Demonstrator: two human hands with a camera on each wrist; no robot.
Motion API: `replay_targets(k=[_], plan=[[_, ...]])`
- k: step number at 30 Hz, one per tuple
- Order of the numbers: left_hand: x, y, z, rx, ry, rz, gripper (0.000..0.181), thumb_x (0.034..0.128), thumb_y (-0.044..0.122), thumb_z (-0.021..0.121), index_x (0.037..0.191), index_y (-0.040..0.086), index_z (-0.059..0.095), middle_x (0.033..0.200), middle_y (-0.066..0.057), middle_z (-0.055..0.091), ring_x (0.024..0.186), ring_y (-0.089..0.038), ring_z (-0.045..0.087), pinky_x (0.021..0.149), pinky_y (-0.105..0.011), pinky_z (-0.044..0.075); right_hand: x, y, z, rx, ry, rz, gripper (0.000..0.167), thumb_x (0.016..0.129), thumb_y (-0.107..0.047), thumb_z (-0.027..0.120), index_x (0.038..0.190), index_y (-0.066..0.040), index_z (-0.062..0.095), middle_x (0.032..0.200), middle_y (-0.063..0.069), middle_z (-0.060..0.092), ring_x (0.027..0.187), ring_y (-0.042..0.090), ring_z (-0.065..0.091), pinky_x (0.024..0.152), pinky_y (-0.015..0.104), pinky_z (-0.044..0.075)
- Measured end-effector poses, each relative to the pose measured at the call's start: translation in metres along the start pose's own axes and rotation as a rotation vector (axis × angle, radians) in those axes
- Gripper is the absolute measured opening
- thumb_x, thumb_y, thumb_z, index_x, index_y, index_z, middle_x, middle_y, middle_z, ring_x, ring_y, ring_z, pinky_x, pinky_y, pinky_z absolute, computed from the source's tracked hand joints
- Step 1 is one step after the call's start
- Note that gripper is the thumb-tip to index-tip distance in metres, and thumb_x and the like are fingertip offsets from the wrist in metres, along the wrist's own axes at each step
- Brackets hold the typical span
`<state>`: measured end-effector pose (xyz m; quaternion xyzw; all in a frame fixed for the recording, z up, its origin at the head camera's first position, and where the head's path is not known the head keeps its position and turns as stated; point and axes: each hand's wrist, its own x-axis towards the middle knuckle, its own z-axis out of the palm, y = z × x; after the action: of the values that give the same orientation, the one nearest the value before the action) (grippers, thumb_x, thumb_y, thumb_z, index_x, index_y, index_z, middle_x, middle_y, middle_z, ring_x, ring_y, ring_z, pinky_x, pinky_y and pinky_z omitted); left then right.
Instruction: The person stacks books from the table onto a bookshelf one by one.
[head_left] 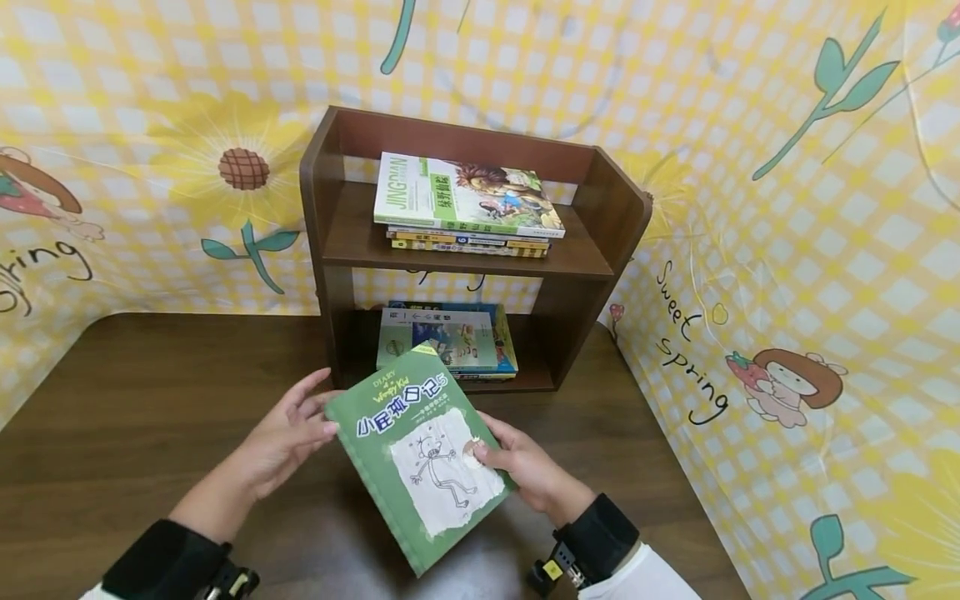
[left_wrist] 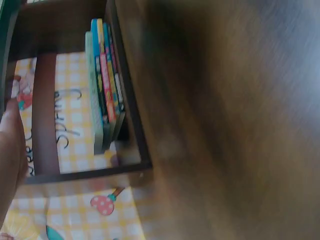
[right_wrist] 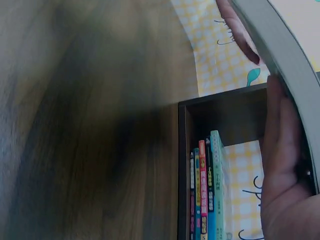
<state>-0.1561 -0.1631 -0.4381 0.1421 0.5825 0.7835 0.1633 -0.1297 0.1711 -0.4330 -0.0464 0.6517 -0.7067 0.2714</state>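
A green comic-diary book (head_left: 382,450) with a white drawing panel on its cover is held tilted in front of the shelf. My right hand (head_left: 528,467) grips its right edge, thumb on the cover and fingers underneath; in the right wrist view those fingers (right_wrist: 282,140) lie against the underside. At the book's upper left corner is my left hand (head_left: 288,433), fingers loosely extended. Whether it touches the corner is hard to tell. Part of the left hand (left_wrist: 12,145) shows at the edge of the left wrist view.
A brown two-tier bookshelf (head_left: 465,265) stands against a yellow checkered cloth (head_left: 465,50). On its upper tier lies a book stack (head_left: 468,200); another stack (head_left: 450,337) lies on the lower tier, partly behind the green book. Dark wooden surface (head_left: 187,358) extends in front.
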Motion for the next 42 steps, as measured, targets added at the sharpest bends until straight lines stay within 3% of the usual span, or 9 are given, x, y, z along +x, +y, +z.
replay_targets(k=[5, 8, 12, 19, 26, 33, 39, 42], plan=[[0.011, 0.013, -0.003, 0.090, -0.129, -0.029, 0.077, 0.0886, -0.004, 0.060, 0.151, 0.006, 0.015, 0.132, -0.002, 0.046, 0.108, -0.016, 0.060, 0.088, -0.028, 0.053, 0.001, -0.004, -0.006, -0.043, -0.079, 0.003, 0.058, 0.100, -0.011, 0.048, 0.154, -0.012, 0.025, 0.113, 0.009, 0.065, 0.084, 0.015, 0.067, 0.072, 0.028, 0.055], [0.015, 0.016, 0.000, 0.088, -0.203, -0.073, 0.077, 0.0873, -0.004, 0.062, 0.150, 0.003, 0.019, 0.130, -0.004, 0.050, 0.108, -0.019, 0.060, 0.087, -0.032, 0.054, 0.004, -0.008, -0.008, -0.048, -0.113, 0.009, 0.059, 0.100, -0.012, 0.048, 0.154, -0.011, 0.024, 0.113, 0.007, 0.065, 0.083, 0.014, 0.067, 0.072, 0.027, 0.055], [0.018, 0.017, 0.002, 0.056, -0.290, -0.109, 0.087, 0.0852, -0.005, 0.065, 0.153, 0.003, 0.012, 0.127, -0.008, 0.055, 0.107, -0.020, 0.061, 0.087, -0.034, 0.054, 0.008, -0.013, -0.011, -0.022, -0.110, 0.014, 0.058, 0.100, -0.011, 0.049, 0.153, -0.008, 0.026, 0.108, 0.003, 0.065, 0.082, 0.012, 0.066, 0.072, 0.025, 0.055], [0.019, 0.017, 0.001, 0.084, -0.390, -0.093, 0.100, 0.0813, -0.007, 0.070, 0.155, 0.006, 0.003, 0.132, -0.006, 0.052, 0.107, -0.020, 0.062, 0.091, -0.030, 0.052, 0.015, -0.017, -0.018, -0.025, -0.080, -0.005, 0.055, 0.099, -0.007, 0.049, 0.151, -0.002, 0.029, 0.102, 0.001, 0.067, 0.080, 0.011, 0.067, 0.069, 0.025, 0.056], [0.016, 0.016, 0.001, 0.089, -0.355, -0.078, 0.102, 0.0820, -0.007, 0.069, 0.155, 0.006, -0.001, 0.129, -0.003, 0.055, 0.104, -0.017, 0.063, 0.090, -0.027, 0.051, 0.025, -0.017, -0.025, -0.050, 0.016, 0.000, 0.056, 0.097, -0.008, 0.055, 0.149, -0.003, 0.034, 0.104, 0.005, 0.069, 0.079, 0.014, 0.068, 0.068, 0.026, 0.056], [0.014, 0.011, 0.006, 0.087, -0.303, -0.057, 0.101, 0.0815, -0.008, 0.069, 0.154, 0.003, 0.000, 0.127, 0.002, 0.058, 0.103, -0.014, 0.063, 0.088, -0.025, 0.052, 0.033, -0.020, -0.024, -0.041, 0.241, -0.005, 0.055, 0.095, -0.012, 0.058, 0.146, -0.005, 0.038, 0.109, 0.011, 0.066, 0.075, 0.014, 0.066, 0.064, 0.026, 0.055], [0.006, 0.012, 0.014, 0.103, -0.189, -0.025, 0.099, 0.0835, -0.006, 0.069, 0.154, 0.002, 0.000, 0.125, 0.006, 0.057, 0.103, -0.010, 0.062, 0.089, -0.022, 0.050, 0.033, -0.015, -0.014, 0.130, 0.453, -0.078, 0.059, 0.101, -0.024, 0.047, 0.150, -0.001, 0.024, 0.138, 0.024, 0.045, 0.090, 0.014, 0.060, 0.073, 0.024, 0.050], [0.002, 0.013, 0.019, 0.107, -0.130, 0.028, 0.099, 0.0839, -0.006, 0.068, 0.154, 0.002, -0.001, 0.128, 0.008, 0.054, 0.105, -0.009, 0.062, 0.089, -0.021, 0.050, 0.030, -0.012, -0.004, 0.218, 0.491, -0.119, 0.059, 0.100, -0.023, 0.043, 0.150, 0.000, 0.021, 0.132, 0.020, 0.050, 0.091, 0.013, 0.058, 0.070, 0.023, 0.048]])
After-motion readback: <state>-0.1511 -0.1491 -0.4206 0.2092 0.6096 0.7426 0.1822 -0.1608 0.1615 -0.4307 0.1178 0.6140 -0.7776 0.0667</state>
